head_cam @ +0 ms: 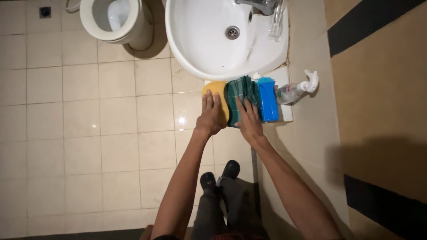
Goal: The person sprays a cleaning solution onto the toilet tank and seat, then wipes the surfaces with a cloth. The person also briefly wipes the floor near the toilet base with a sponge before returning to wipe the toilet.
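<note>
Both hands' fingers lie flat: left hand [211, 116] on yellow sponge [215, 91], right hand [249, 121] on green cloth [242, 94].

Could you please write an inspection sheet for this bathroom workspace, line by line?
Surface: small white ledge below the white sink; beige tiled floor.
Job's things: yellow sponge, green checked cloth, blue sponge, side by side on the ledge.
Clutter: clear spray bottle with white trigger, lying by the wall.
Grippers: left hand flat on the yellow sponge; right hand flat on the green cloth; neither grips.
Cables: a pale hose near the toilet.
Surroundings: metal tap, floor drain, tan wall with dark stripes.
</note>
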